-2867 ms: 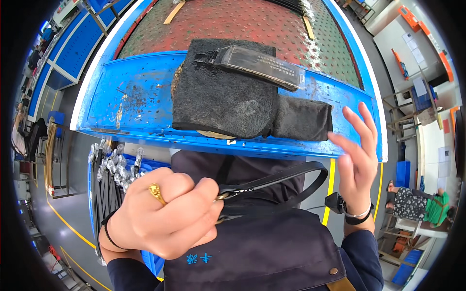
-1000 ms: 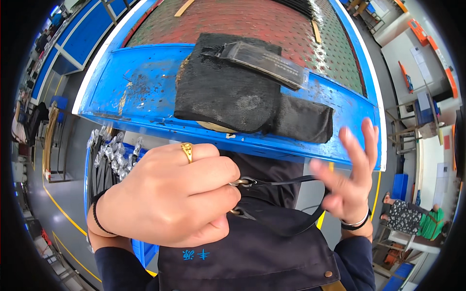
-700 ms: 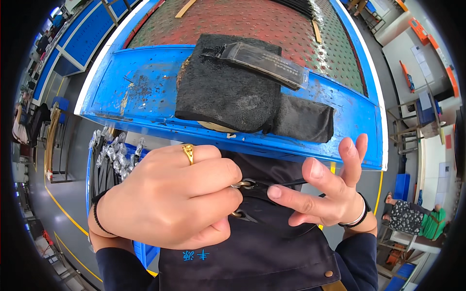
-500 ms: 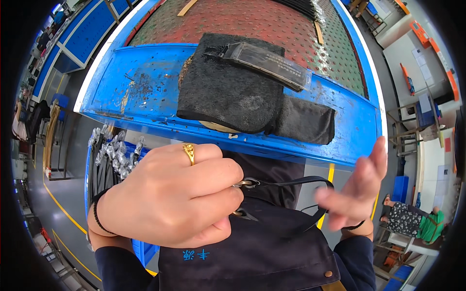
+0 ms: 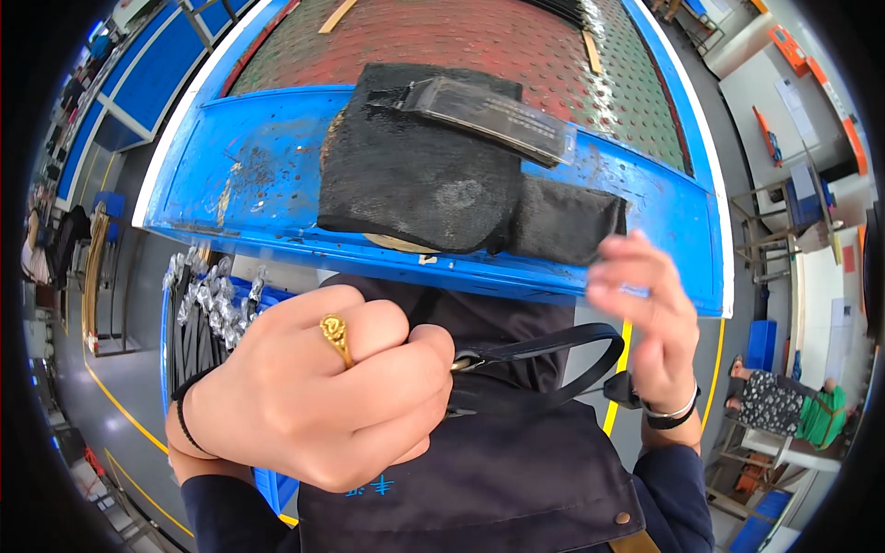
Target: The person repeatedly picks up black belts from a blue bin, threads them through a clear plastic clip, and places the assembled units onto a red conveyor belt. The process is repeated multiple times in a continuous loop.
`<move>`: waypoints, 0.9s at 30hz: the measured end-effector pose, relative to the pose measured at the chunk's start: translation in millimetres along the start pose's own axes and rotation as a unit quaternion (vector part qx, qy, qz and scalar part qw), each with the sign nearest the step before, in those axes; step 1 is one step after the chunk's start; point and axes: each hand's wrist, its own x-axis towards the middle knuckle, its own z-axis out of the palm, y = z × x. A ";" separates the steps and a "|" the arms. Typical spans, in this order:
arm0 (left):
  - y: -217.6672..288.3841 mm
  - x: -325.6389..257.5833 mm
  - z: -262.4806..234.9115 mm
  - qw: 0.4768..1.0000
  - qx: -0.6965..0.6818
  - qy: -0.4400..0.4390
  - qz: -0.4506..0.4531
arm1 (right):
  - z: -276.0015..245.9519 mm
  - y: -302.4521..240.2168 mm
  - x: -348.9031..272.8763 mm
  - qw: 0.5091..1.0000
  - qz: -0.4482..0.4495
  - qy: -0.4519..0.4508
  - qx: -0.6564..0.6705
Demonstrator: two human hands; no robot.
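In front of the apron, my left hand (image 5: pixel 323 387) is closed in a fist, a gold ring on one finger. It grips the end of a black strap (image 5: pixel 576 334), where a bit of metal fitting shows beside the fingers. The strap arcs out to the right and bends back toward the fist; its gripped end is hidden. My right hand (image 5: pixel 650 318) is raised near the loop's far bend, fingers apart and slightly blurred, with nothing seen in it. A small dark piece (image 5: pixel 622 389) hangs beside the right wrist.
Ahead stands a blue bench (image 5: pixel 249 175) with a black cloth-covered pad (image 5: pixel 415 175) and a clear flat case (image 5: pixel 493 118) on it. A red and green studded surface (image 5: pixel 442 41) lies beyond. Black straps with plastic-wrapped ends (image 5: pixel 217 304) hang at the left. Someone in green (image 5: pixel 820 415) is far right.
My left hand has dropped slightly and turned, still gripping the strap. My right hand has risen and moved a little left. The strap's loop now hangs rounder and wider.
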 end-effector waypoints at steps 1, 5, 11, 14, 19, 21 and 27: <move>0.7 0.9 0.2 1.000 -0.001 -0.007 -0.002 | 2.1 -7.4 2.4 0.998 -0.028 -0.024 0.042; 2.2 1.8 1.2 1.000 -0.003 -0.009 -0.011 | 11.3 -13.5 10.3 0.990 -0.126 -0.050 0.044; 3.2 1.3 2.0 1.000 -0.010 0.005 -0.011 | 15.2 -15.2 13.9 0.987 -0.151 -0.058 0.018; 4.1 1.4 2.0 1.000 -0.015 0.009 -0.012 | 15.3 -15.8 13.9 0.986 -0.154 -0.054 0.013; 3.9 1.2 1.2 1.000 -0.017 0.006 -0.012 | 15.2 -14.8 12.3 0.988 -0.142 -0.055 0.006; 3.4 1.1 1.3 1.000 -0.019 0.008 -0.011 | 15.1 -15.3 12.1 0.990 -0.132 -0.055 0.007; 5.6 0.3 0.4 1.000 -0.014 0.012 -0.014 | 12.6 -13.8 8.0 0.998 -0.053 -0.038 0.020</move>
